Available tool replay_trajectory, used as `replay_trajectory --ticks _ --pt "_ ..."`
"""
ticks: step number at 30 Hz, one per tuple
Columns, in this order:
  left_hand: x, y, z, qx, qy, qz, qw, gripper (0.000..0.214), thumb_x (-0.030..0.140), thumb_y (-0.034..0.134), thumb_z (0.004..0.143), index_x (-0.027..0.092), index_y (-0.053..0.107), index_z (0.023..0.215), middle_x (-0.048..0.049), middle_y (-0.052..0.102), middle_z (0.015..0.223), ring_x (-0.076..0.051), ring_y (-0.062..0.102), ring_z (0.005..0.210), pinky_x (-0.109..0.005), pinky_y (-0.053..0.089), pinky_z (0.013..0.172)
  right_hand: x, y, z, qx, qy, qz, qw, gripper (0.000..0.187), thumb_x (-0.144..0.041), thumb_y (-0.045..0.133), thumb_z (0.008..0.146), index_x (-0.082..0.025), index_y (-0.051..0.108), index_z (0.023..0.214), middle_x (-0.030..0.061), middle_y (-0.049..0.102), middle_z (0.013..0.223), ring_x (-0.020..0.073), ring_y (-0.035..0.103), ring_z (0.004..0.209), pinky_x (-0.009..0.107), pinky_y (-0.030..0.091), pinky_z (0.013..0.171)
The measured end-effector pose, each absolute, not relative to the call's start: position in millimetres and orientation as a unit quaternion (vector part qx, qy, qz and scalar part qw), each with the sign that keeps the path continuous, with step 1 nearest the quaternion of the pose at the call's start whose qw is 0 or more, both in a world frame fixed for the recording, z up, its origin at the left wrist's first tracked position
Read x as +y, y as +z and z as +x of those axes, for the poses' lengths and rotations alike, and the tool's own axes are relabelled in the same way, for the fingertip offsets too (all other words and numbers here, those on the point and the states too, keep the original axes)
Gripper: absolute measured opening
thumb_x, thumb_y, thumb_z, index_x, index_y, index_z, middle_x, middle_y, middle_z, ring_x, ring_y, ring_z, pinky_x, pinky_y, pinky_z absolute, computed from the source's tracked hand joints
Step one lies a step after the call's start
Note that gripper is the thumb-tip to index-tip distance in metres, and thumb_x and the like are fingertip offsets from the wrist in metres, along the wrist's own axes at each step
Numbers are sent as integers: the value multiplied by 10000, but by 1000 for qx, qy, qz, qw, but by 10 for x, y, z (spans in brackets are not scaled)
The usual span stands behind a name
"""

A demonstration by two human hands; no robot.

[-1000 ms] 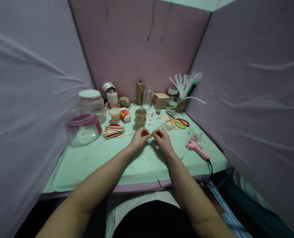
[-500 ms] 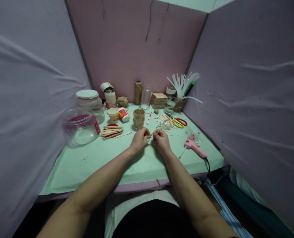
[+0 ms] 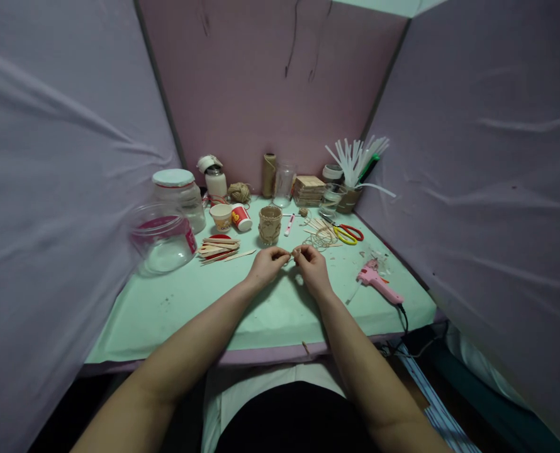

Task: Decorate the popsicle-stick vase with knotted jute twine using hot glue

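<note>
My left hand [image 3: 269,264] and my right hand [image 3: 312,264] meet over the middle of the table, fingertips pinched close together. Between them is a small piece of brown twine [image 3: 290,257], mostly hidden by the fingers. Just beyond my left hand stands a cup wrapped in brown material with twine around it [image 3: 270,226]. Past my right hand lies a loose tangle of twine [image 3: 321,236], spread over thin wooden sticks [image 3: 315,225].
A pink glue gun [image 3: 379,282] with its cord lies at right, near red-and-yellow scissors [image 3: 348,234]. Wooden craft sticks [image 3: 218,248] are piled at left beside a clear plastic tub [image 3: 164,242]. Jars, paper cups [image 3: 221,218] and a twine ball [image 3: 239,192] stand behind.
The view has shifted slightly, so the table's things sit further right. My left fingers have stretched out straighter and come closer to the right fingertips; the twine piece between them shows less.
</note>
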State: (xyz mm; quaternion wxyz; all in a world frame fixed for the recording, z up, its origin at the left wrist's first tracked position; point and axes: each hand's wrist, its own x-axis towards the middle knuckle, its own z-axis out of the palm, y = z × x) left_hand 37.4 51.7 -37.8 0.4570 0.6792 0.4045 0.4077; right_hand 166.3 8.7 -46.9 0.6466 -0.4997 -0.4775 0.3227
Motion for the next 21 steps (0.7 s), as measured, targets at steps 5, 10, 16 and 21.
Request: replay_trajectory --ticks 5,10,16,21 --pt "524 -378 360 392 434 673 453 233 351 638 717 131 702 761 -47 678 723 -163 570 688 -274 427 648 82 -470 1666 -514 273 -514 630 207 -385 646 753 -188 583 767 -12 579 685 133 502 625 265 406 608" --pt "540 -398 352 372 458 669 453 227 346 628 744 136 702 785 -53 697 770 -171 599 740 -277 449 699 68 -467 1666 -536 245 -527 612 206 -395 608 787 -189 604 780 10 617 713 146 528 635 270 419 595" --pt "513 -379 335 371 467 680 426 204 313 621 759 136 710 807 -64 715 820 -181 626 785 -284 463 748 36 -447 1666 -577 184 -529 594 164 -347 589 808 -194 630 763 24 616 753 153 530 674 273 415 609" --pt "474 -354 336 393 468 699 371 153 243 587 780 144 704 778 -53 709 786 -168 616 756 -272 457 723 27 -421 1670 -584 235 -512 585 162 -351 605 788 -199 625 739 2 579 701 142 492 645 272 392 619"
